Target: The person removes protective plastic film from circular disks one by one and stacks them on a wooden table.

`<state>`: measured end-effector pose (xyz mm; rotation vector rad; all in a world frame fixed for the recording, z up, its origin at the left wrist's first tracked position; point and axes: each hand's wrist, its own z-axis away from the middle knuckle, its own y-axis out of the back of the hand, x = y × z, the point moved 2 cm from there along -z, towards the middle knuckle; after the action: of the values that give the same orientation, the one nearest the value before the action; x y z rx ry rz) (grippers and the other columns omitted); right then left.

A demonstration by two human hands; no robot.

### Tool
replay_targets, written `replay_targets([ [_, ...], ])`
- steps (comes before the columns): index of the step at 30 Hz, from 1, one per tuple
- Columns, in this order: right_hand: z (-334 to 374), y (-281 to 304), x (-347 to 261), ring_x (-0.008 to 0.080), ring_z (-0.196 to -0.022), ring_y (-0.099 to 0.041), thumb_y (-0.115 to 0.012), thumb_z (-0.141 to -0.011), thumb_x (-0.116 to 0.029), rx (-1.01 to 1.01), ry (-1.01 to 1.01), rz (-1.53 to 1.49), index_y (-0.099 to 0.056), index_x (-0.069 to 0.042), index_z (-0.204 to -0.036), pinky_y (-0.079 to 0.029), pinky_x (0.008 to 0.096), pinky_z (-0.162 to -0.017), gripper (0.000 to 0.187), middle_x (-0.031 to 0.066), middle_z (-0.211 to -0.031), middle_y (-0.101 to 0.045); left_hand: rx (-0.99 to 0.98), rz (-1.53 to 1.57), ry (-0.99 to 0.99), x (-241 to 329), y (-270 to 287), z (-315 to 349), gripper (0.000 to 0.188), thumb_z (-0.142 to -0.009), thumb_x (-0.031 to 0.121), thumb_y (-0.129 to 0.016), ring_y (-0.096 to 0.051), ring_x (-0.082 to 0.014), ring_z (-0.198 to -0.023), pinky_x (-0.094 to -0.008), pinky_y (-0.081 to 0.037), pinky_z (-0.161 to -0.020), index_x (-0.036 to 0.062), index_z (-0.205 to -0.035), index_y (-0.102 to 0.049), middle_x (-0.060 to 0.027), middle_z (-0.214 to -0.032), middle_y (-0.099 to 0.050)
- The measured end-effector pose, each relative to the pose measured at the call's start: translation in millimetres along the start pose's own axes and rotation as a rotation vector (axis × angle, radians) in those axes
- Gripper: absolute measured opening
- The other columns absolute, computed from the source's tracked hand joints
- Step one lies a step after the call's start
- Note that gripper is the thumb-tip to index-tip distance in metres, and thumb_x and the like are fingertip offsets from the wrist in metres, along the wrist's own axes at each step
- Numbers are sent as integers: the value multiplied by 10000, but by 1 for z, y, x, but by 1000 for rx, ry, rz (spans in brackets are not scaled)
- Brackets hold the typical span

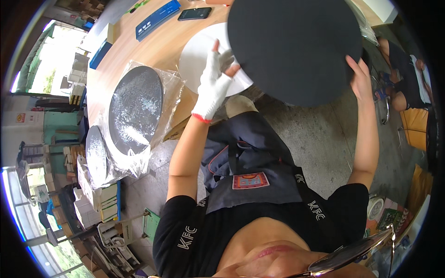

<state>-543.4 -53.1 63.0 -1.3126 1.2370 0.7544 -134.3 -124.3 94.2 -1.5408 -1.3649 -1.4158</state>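
A large round black board (294,51) is raised over the table's near edge. My right hand (360,79), bare, grips it at its right edge. My left hand (214,83), in a white fingerless glove with a red cuff, is by the board's left edge with its fingers spread. Whether its thumb touches the board I cannot tell. Below that hand a white disc (197,51) lies on the table, partly covered by the hand and the black board. To the left, a dark round board (136,109) lies in clear plastic wrap.
The wooden table (116,60) also carries a phone (194,14), a long blue box (157,19) and another blue-edged box (101,53). A second wrapped disc (96,155) sits at the left edge. Stacked boxes (88,204) stand lower left. At right, another person (408,74) is seated.
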Motion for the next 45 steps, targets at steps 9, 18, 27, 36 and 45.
replay_targets([
  [9, 114, 80, -11, 218, -1002, -689, -550, -976, -190, 285, -348, -456, -638, -18, -1207, -561, 324, -853, 302, 115, -1106, -712, -71, -1124, -317, -33, 19, 85, 503, -663, 76, -743, -529, -341, -1171, -453, -421, -1010, 108, -1147, -615, -99, -1283, -560],
  [18, 145, 1, -33, 176, -873, -684, -568, -940, -210, 275, -440, -268, -640, -40, -1175, -556, 287, -741, 300, 81, -1008, -697, 129, -1217, -332, -52, 36, 89, 251, -733, 110, -728, -589, -301, -892, -437, -479, -777, 149, -954, -615, -56, -913, -597],
  [27, 166, -18, -43, 152, -867, -667, -576, -924, -194, 166, -500, -3, -596, 7, -1240, -537, 274, -736, 375, 92, -1028, -680, 149, -1191, -299, -45, 37, 81, 172, -748, 145, -734, -599, -287, -828, -428, -475, -714, 142, -841, -589, -48, -816, -595],
  [36, 178, -66, -25, 69, -723, -655, -615, -914, -237, 181, -575, 52, -604, -1, -1218, -493, 185, -570, 386, 40, -942, -692, 305, -1064, -348, -41, 42, 81, 159, -776, 162, -739, -614, -273, -773, -422, -484, -665, 156, -841, -593, -38, -780, -610],
  [45, 162, -94, -8, -35, -461, -481, -615, -958, -177, 150, -550, -73, -605, -40, -1172, -267, 132, -336, 254, -23, -853, -660, 295, -1014, -374, -44, 47, 87, 123, -813, 176, -736, -614, -261, -784, -400, -486, -703, 157, -860, -624, -35, -795, -620],
])
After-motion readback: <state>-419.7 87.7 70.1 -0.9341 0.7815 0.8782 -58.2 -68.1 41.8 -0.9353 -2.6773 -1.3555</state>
